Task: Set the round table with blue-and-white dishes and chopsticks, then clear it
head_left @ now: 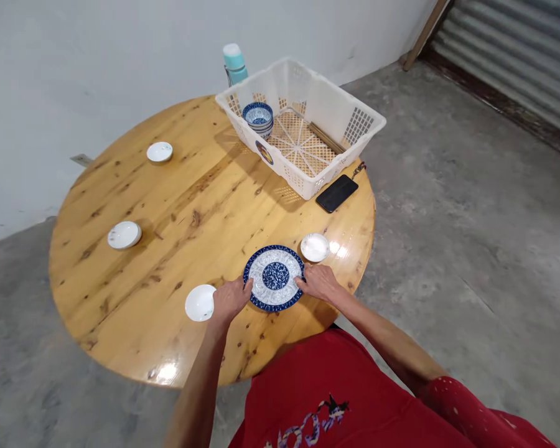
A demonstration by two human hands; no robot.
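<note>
We have our left hand (230, 299) and right hand (319, 282) gripping opposite rims of the blue-patterned plate (274, 277), set flat near the tabletop's (205, 180) near edge between two small white dishes, so next likely comes letting go cleanly.

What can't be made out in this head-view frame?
- Round blue-and-white patterned plate: side rims covered by left hand and right hand.
- Teal bottle: lower part behind white plastic basket.
- Stacked blue-and-white bowls: count too small to tell.
</note>
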